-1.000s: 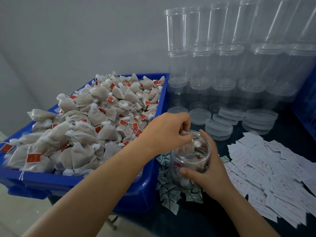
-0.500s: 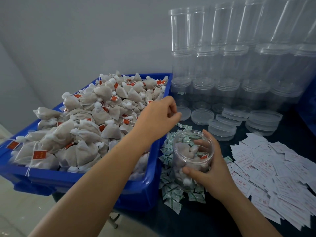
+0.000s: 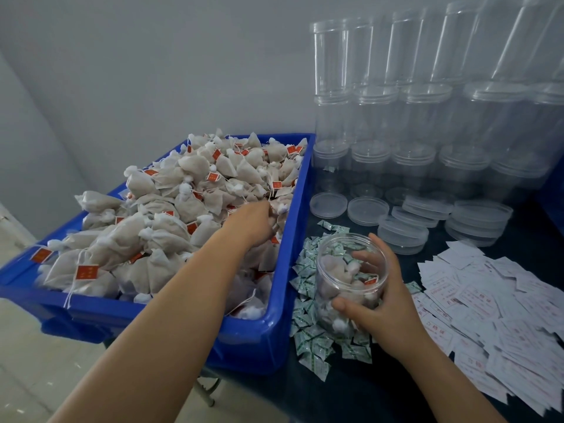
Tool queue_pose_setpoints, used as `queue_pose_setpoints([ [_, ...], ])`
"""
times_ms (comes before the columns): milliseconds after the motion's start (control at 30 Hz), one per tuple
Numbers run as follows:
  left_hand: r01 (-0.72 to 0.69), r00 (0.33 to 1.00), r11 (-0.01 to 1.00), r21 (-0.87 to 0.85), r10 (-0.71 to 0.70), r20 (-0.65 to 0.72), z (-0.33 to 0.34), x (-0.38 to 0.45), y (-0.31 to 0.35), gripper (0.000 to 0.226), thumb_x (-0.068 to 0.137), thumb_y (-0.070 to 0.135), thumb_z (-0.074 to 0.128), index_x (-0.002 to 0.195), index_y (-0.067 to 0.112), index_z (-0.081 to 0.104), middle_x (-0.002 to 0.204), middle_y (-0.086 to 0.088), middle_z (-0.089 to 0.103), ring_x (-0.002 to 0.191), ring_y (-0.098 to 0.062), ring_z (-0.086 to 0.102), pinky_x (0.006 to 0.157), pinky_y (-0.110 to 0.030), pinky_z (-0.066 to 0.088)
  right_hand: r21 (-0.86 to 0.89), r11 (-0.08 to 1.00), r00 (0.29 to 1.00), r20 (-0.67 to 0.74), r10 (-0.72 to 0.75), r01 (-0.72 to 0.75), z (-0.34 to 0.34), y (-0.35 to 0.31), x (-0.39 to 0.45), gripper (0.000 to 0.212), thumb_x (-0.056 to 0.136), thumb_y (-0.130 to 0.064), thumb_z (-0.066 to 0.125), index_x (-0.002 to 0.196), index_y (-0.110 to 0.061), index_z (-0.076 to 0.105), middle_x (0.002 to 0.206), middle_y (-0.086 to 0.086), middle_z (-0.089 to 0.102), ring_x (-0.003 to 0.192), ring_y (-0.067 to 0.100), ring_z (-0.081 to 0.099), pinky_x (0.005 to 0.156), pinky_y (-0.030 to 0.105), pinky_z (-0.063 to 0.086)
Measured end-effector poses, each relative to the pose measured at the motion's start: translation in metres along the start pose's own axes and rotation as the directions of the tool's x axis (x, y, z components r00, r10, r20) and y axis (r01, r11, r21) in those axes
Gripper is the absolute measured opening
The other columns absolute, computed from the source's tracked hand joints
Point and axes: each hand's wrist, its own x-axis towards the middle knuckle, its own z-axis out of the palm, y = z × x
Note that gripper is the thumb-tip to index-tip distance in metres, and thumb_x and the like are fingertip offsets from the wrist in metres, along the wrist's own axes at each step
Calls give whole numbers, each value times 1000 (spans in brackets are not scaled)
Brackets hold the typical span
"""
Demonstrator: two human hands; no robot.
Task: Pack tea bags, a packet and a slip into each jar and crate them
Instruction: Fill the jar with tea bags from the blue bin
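Observation:
A clear jar stands on the dark table, partly filled with tea bags. My right hand grips it from the right side, thumb in front and fingers behind. My left hand reaches into the blue crate and lies on the heap of white tea bags with red tags. Its fingertips are buried among the bags, so the grip is hidden. Small green-and-white packets lie around the jar's base. White slips with red print are spread to the right.
Rows of stacked empty clear jars stand along the back and right. Loose clear lids and short lid stacks lie in front of them. A grey wall is behind, and the floor shows at the lower left.
My left hand left the jar's mouth and moved left and back into the crate, down onto the tea bags. The right hand kept hold of the jar.

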Motion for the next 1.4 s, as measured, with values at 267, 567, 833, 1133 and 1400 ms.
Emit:
queue_pose_setpoints([
  [267,-50,957,987,150,4,289,16,2,4,39,91,17,55,130,16,52,126,-6,59,110,-24,56,89,-34,43,-4,1000,1000,0,1,-1,0,-2,0,96,45,-57,81,120,-82,27,128,-21,54,115,-16,51,84,-2,39],
  [567,-66,949,987,149,16,314,19,0,10,36,95,20,51,131,18,48,122,-7,59,99,-22,57,84,-32,45,-11,1000,1000,-3,-2,2,0,-1,-1,99,49,-44,87,119,-83,28,127,-20,55,115,-17,50,83,-2,39],
  [833,-67,979,959,276,10,203,19,3,12,56,96,27,47,147,27,24,137,-12,47,123,-34,48,100,-51,37,-18,1000,1000,-2,5,-5,0,2,-1,100,53,-36,86,122,-80,28,125,-24,56,115,-17,50,84,-3,38],
  [1133,-49,985,930,363,-14,169,16,0,16,28,94,17,49,121,18,53,118,-4,59,112,-28,55,102,-49,32,-16,1000,1000,-1,16,-16,-1,3,-1,101,50,-43,87,121,-82,27,120,-32,55,116,-15,51,83,-1,41],
  [1400,26,999,997,78,-23,-46,-8,1,2,5,89,13,58,90,9,61,94,-6,60,84,-20,57,77,-34,51,-8,1000,1000,6,19,-19,0,2,0,98,46,-55,83,122,-81,27,116,-39,53,114,-19,49,82,-4,38],
])
